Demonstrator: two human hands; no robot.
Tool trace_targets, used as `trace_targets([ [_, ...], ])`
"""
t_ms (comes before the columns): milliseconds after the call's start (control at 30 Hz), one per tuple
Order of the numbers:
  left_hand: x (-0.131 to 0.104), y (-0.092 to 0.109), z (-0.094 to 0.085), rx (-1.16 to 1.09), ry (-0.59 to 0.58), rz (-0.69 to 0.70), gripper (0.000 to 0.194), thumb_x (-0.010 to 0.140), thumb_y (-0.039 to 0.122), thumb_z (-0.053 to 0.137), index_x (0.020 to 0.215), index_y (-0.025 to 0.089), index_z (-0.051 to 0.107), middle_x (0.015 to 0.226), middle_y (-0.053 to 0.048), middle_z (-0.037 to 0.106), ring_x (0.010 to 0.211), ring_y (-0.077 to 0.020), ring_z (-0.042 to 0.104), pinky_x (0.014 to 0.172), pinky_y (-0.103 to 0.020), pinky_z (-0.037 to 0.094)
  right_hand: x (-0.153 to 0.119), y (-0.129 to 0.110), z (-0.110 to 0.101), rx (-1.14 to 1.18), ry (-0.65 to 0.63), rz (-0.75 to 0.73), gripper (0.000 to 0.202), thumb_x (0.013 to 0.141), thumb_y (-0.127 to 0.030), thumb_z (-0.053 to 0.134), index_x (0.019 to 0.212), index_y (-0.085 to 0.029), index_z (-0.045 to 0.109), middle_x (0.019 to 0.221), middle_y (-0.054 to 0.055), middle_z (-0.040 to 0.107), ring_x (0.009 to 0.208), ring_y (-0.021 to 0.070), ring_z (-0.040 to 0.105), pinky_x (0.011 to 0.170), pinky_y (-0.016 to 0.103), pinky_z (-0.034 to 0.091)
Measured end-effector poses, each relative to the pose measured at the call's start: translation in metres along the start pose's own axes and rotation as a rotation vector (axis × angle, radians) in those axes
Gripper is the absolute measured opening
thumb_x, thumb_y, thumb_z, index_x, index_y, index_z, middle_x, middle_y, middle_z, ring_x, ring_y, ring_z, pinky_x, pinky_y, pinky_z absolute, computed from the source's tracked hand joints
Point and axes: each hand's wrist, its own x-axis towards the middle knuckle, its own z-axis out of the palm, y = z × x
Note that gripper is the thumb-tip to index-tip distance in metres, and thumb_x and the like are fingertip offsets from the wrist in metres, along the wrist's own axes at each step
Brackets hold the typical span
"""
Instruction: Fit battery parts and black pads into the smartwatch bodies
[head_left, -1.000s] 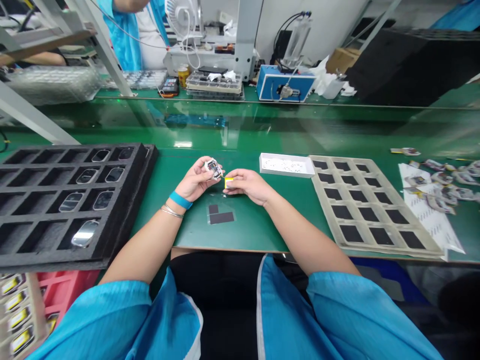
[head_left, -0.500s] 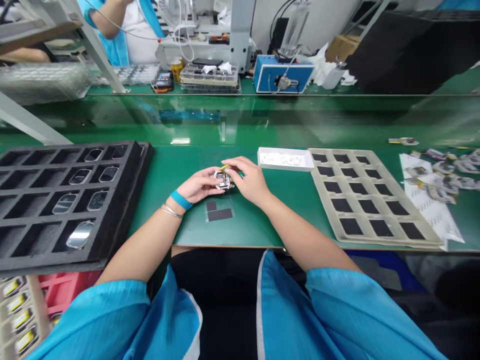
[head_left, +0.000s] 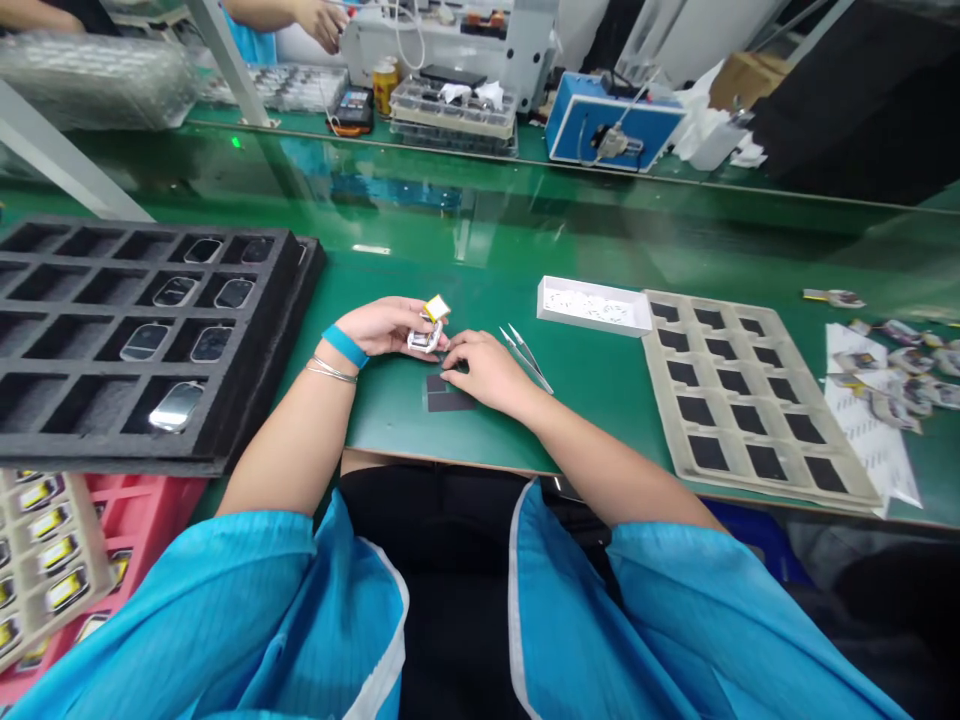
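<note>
In my left hand (head_left: pixel 391 325) is a small white-framed device (head_left: pixel 424 338), pinched between thumb and fingers, with a yellow-edged battery (head_left: pixel 436 307) raised at its top. My right hand (head_left: pixel 484 368) is just right of it, low over a clear sheet with dark rectangular pieces (head_left: pixel 450 394). Its thumb and fingertips are bent toward each other at the sheet's upper edge; anything between them is too small to make out. Metal tweezers (head_left: pixel 527 360) lie on the green table beyond my right hand.
Black foam trays (head_left: pixel 212 425) with shiny covers stand left. A white box (head_left: pixel 592 306) and a beige tray (head_left: pixel 660 400) with dark pads are right. Loose parts (head_left: pixel 911 370) lie far right. Across the bench are a blue box (head_left: pixel 570 120) and another person's hand (head_left: pixel 322 22).
The battery now sticks up from the device. My right hand has left the device and moved down to the sheet. Tweezers now show on the table. The view has shifted.
</note>
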Motion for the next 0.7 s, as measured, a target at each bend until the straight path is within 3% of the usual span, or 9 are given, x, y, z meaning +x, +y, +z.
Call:
trace_targets([
  [67,-0.004,0.001,-0.003,0.06,-0.148,-0.022,0.015,0.068,0.006,0.071,0.082,0.009,0.068,0.076,-0.016,0.074,0.068,-0.0254,0.073,0.072,-0.042,0.062,-0.002,-0.006,0.002,-0.077,-0.034,0.044,0.004,0.078,-0.014,0.077,0.078,-0.018,0.077,0.111,0.01,0.068,0.109,0.0275,0.061,0.102,0.045,0.045],
  [133,-0.005,0.0,-0.004,0.119,-0.223,-0.04,0.015,0.065,0.008,0.074,0.08,0.009,0.069,0.075,-0.017,0.074,0.066,-0.0262,0.073,0.069,-0.039,0.061,-0.003,-0.009,0.002,-0.091,-0.051,0.067,0.003,0.078,-0.016,0.078,0.081,-0.017,0.078,0.115,0.01,0.066,0.111,0.0281,0.06,0.103,0.045,0.044],
  [333,-0.001,-0.004,-0.008,0.189,-0.347,-0.042,0.025,0.061,0.019,0.084,0.08,0.01,0.071,0.077,-0.017,0.075,0.069,-0.0269,0.074,0.064,-0.033,0.059,-0.002,-0.011,0.006,-0.069,-0.025,0.103,0.003,0.082,-0.017,0.074,0.081,-0.018,0.076,0.112,0.009,0.063,0.108,0.0247,0.056,0.102,0.042,0.043],
  [533,-0.001,-0.003,-0.011,0.199,-0.443,-0.026,0.029,0.062,0.024,0.087,0.082,0.01,0.072,0.078,-0.016,0.076,0.07,-0.024,0.074,0.064,-0.028,0.057,-0.003,-0.015,0.009,-0.086,-0.098,0.172,0.011,0.091,-0.016,0.06,0.086,-0.015,0.07,0.116,0.012,0.056,0.113,0.0262,0.05,0.103,0.042,0.042],
  [700,0.0,-0.002,-0.013,0.234,-0.515,-0.027,0.026,0.065,0.025,0.087,0.081,0.011,0.072,0.079,-0.015,0.076,0.072,-0.0221,0.073,0.066,-0.026,0.056,-0.004,-0.015,0.001,0.036,-0.201,0.156,0.011,0.092,-0.016,0.056,0.087,-0.017,0.066,0.109,0.009,0.055,0.111,0.0243,0.052,0.103,0.044,0.043],
])
